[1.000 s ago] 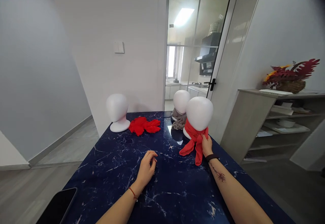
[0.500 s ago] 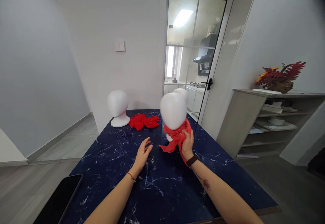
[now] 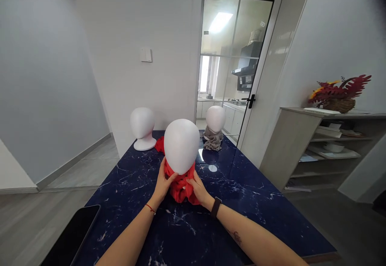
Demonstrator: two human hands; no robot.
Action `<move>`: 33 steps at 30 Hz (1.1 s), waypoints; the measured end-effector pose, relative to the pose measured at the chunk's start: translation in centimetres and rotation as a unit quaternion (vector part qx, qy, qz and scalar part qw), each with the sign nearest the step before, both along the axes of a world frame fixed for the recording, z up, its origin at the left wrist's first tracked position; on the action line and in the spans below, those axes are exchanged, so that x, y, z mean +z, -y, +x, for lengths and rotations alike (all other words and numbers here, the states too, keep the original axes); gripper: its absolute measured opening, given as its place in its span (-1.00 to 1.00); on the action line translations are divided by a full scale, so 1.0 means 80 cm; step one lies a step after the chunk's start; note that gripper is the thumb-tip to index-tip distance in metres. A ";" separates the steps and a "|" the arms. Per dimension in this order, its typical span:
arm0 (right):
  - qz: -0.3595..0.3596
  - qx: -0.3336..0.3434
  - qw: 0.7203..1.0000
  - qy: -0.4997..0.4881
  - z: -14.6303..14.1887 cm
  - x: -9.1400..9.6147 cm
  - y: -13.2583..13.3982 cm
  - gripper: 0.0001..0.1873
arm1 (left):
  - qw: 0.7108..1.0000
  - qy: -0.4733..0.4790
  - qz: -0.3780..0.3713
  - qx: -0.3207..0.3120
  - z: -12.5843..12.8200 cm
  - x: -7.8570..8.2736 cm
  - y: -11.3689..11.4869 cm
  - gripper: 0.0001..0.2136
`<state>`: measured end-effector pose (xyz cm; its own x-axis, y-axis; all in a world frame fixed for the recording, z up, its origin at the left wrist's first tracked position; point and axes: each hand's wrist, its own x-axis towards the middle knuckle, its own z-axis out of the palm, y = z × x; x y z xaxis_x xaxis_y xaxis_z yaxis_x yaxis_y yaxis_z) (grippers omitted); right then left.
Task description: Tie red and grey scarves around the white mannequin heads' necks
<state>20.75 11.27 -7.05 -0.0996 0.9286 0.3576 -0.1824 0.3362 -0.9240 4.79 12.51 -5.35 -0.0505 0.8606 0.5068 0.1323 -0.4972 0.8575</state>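
A white foam mannequin head stands in front of me on the dark blue marble table, with a red scarf wrapped round its neck. My left hand presses against the scarf on the left side of the neck, fingers partly spread. On the right side, my right hand grips the scarf. Both hands hold the head between them.
A bare white head stands at the back left with a second red cloth partly hidden beside it. Another head with a grey scarf sits at the back. A dark phone lies near left. Shelves stand at right.
My right hand has carried the scarfed head from the table's right side to the centre in front of me. My left hand has risen off the table onto the scarf.
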 end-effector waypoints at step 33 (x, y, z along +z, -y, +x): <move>-0.235 -0.009 0.962 -0.139 0.036 -0.003 -0.029 -0.72 | 0.801 -0.589 0.106 0.020 0.006 0.003 0.030 -0.71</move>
<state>23.66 13.61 -7.28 -0.0426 0.9949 -0.0912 -0.4421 -0.1007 -0.8913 5.25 10.07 -5.11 0.5442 0.7586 0.3583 0.8071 -0.5899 0.0230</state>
